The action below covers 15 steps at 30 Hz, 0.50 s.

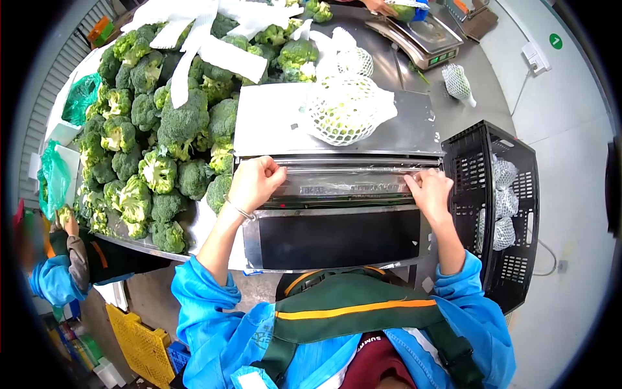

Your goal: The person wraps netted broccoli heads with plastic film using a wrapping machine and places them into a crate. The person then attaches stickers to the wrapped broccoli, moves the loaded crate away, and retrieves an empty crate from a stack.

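My left hand (256,183) and my right hand (430,193) are closed in a pinch at opposite ends of a stretch of clear cling film (343,180). The film lies across the front of a metal wrapping machine (269,126). A dark flat pad (340,240) forms the machine's near part, below my hands. Beyond the film, broccoli in a white foam net (343,111) rests on the machine's top plate. Between my hands, the film looks shiny and slightly wrinkled.
Loose broccoli heads (184,126) pile up at left, with white foam nets (227,55) over them. A black crate (468,178) at right holds several netted, wrapped pieces. Farther back are a scale (424,48) and a co-worker's hand (379,6). Another person (61,272) works at left.
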### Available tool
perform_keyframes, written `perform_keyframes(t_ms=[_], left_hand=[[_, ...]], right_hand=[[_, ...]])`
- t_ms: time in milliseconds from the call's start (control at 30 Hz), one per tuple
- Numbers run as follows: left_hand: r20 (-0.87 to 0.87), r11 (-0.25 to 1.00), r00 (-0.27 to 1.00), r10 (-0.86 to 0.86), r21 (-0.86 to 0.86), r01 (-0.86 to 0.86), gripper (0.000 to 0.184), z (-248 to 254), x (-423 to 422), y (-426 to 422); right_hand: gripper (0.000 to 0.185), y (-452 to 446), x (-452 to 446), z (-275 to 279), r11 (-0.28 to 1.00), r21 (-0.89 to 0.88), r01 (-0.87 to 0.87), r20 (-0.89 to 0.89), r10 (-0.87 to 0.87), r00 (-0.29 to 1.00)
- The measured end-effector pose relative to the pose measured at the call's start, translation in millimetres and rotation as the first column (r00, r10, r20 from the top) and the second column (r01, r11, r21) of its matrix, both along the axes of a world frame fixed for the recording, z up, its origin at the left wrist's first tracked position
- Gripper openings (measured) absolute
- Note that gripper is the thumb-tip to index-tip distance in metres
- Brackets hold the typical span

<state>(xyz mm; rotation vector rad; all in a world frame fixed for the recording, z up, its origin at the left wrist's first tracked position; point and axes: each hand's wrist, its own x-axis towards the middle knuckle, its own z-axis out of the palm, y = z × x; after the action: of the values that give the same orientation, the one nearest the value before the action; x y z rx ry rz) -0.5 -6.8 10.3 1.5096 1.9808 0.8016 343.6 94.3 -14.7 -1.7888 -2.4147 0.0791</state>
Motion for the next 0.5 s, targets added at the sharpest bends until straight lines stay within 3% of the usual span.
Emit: perform_keyframes(t_ms=[33, 67, 100, 133, 200, 267, 333, 400, 467, 500], left_hand=[[0.069, 0.997, 0.998, -0.006, -0.082, 0.012, 0.032, 7, -4, -1], [0.125, 0.992, 0.990, -0.061, -0.105, 0.074, 0.033, 6, -12, -4], [0.375, 0.978, 0.927, 0.025, -0.200, 0.054, 0.031, 10, -18, -12], [0.591, 0.953, 0.796, 0.130, -0.296, 0.064, 0.031, 14, -22, -24], [0.872, 0.936, 0.420, 0.252, -0.329, 0.121, 0.031, 10, -28, -55], [0.980, 0.946, 0.139, 0.142, -0.176, 0.272, 0.031, 33, -33, -64], [0.912, 0.935, 0.215, -0.348, 0.321, 0.154, 0.034, 63, -36, -45], [0.818, 0.825, 0.237, -0.524, 0.556, -0.097, 0.037, 79, -43, -5], [0.744, 0.860, 0.633, -0.213, 0.450, -0.240, 0.030, 95, -53, 48], [0.354, 0.847, 0.917, -0.187, 0.531, -0.032, 0.022, 85, -62, 77]], right_hand=[[0.029, 4, -3, 2, 0.996, -0.086, -0.003, -0.183, -0.013, 0.983], [0.021, 3, 0, 13, 0.921, -0.388, 0.032, -0.426, -0.210, 0.880], [0.018, 0, 7, 21, 0.895, -0.444, -0.033, -0.603, -0.272, 0.750], [0.014, -5, 19, 27, 0.867, -0.486, -0.108, -0.739, -0.341, 0.581], [0.013, -14, 34, 63, 0.827, -0.549, -0.118, -0.752, -0.428, 0.501], [0.009, -7, 53, 93, 0.862, -0.427, -0.275, -0.802, -0.220, 0.556], [0.009, 20, 51, 138, 0.846, -0.077, -0.528, -0.831, 0.239, 0.503], [0.010, 62, 39, 160, 0.800, 0.110, -0.590, -0.917, 0.311, 0.250], [0.016, 117, 29, 146, 0.947, -0.006, -0.322, -0.990, 0.039, 0.135], [0.018, 149, 11, 127, 0.953, -0.010, -0.302, -0.975, 0.058, 0.216]])
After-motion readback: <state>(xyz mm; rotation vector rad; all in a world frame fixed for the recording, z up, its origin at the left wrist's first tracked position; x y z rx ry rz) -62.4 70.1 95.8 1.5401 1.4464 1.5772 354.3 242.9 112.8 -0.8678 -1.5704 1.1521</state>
